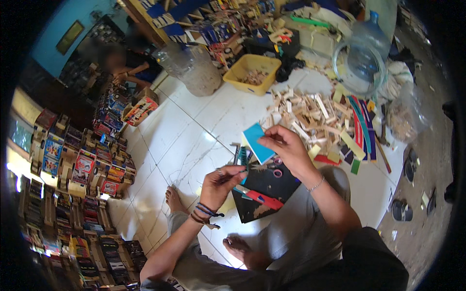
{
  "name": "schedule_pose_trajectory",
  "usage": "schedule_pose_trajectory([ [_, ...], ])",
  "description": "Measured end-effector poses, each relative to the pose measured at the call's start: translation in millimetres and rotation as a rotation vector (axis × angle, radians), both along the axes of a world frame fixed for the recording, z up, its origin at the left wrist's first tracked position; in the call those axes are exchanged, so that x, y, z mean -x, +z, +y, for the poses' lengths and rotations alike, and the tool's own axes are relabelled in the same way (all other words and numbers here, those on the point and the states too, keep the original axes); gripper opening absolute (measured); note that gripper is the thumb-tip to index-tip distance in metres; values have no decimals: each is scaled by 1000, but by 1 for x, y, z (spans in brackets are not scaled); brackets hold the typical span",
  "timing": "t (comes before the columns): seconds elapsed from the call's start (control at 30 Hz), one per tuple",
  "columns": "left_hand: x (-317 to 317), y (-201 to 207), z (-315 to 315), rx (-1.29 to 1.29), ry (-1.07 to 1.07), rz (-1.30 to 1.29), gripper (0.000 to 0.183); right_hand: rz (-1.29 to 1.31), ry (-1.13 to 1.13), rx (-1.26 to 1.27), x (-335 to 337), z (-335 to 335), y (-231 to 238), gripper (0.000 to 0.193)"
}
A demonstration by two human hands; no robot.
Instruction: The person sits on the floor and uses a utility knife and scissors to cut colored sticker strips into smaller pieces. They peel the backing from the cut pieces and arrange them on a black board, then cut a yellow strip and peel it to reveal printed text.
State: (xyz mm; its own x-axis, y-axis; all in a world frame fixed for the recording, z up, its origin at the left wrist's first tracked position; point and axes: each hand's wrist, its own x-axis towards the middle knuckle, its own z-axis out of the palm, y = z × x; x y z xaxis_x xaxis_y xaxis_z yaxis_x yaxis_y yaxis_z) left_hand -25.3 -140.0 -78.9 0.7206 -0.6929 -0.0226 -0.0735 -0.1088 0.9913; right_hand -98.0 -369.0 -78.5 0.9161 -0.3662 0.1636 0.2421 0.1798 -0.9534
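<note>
My right hand (pixel 286 145) pinches a flat blue rectangular sheet (pixel 258 144) with a pale edge along its left side. Lower and to the left, the thumb and fingers of my left hand (pixel 219 188) close on a narrow teal strip with dark marks (pixel 243 156). The two hands are close together but apart. Beneath them lies a black board (pixel 266 186) on the floor. On it rests a red cutter knife (pixel 264 199), just right of my left hand. Scissors (pixel 277 173) with pinkish handles lie by the board's far edge, partly hidden.
Loose wood pieces (pixel 310 114) form a pile beyond my right hand, with coloured strips (pixel 361 126) beside it. Farther back stand a yellow basin (pixel 252 72), a cut plastic container (pixel 194 72) and a water bottle (pixel 369 43). Stacked wooden toy trucks (pixel 82 160) line the left; another person (pixel 128 68) sits behind.
</note>
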Motion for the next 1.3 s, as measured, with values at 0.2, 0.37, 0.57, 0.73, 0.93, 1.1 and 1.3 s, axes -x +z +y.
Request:
schedule_pose_trajectory([
  [0.2,-4,37,12,209,330,345,28,-10,61,-158,6,25,3,26],
  [0.37,-6,39,16,281,358,460,34,68,76,-65,8,40,-4,18],
  [0.57,2,37,12,276,302,484,37,64,76,99,5,53,-18,19],
  [0.73,8,40,6,257,281,476,39,46,65,89,4,59,-19,21],
  [0.93,9,39,3,232,267,460,39,110,75,139,8,55,-13,13],
  [1.1,10,39,3,205,273,453,38,95,70,127,7,56,-12,13],
  [1.3,10,37,2,197,262,414,34,87,62,132,9,55,-9,14],
])
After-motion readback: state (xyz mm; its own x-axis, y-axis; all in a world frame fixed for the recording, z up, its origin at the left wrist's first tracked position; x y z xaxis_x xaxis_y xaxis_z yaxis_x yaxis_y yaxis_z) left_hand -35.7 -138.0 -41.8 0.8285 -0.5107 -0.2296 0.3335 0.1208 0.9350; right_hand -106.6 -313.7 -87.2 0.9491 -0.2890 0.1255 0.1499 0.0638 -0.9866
